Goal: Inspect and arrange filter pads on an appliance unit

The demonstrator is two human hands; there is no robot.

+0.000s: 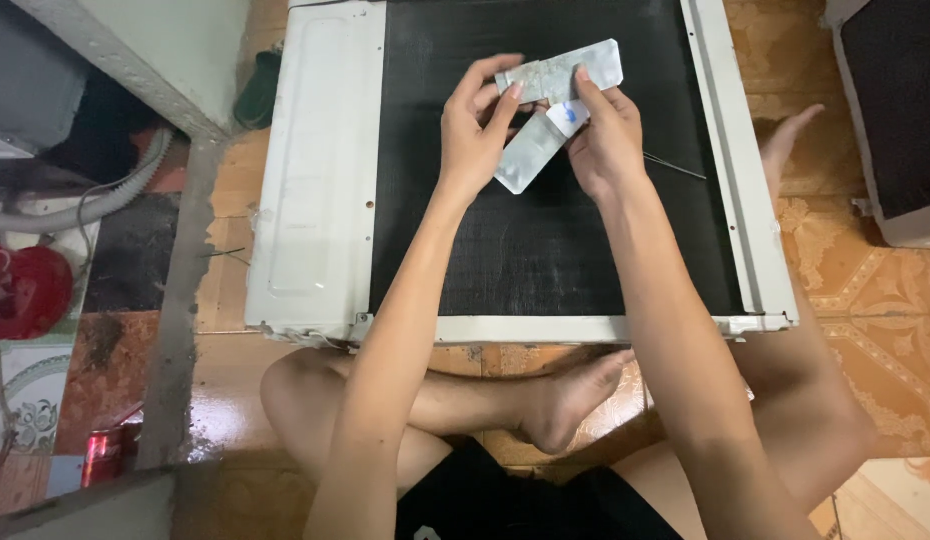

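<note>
1. The left hand (477,125) is raised over the top half of the white appliance casing (315,170), its fingers curled and its thumb and fingertips pinching the left end of a silvery foil strip (570,68).
2. The right hand (607,140) sits just beside it, fingers closed, its thumb pressed on the strip's lower edge and the fingers wrapped round a small white tube (535,148) that slants down to the left beneath the strip.
3. The strip lies nearly level with a slight upward tilt to the right; its right end juts free past the right hand's fingertips, while the tube's flat lower end pokes out between the two wrists.
4. Both things are held in the air above the dark finned panel (525,230) that fills the casing's middle; whether they touch it cannot be told.
5. A thin dark wire (675,167) lies on the panel just right of the right wrist.
6. The casing's white rims frame the panel on the left, right and near sides; the near edge lies close to the person's crossed legs (545,400).
7. Patterned floor tiles (865,290) show to the right of the casing, with another appliance (900,120) at the far right edge.
8. To the left are a grey hose (85,205) and a red object (25,290).
</note>
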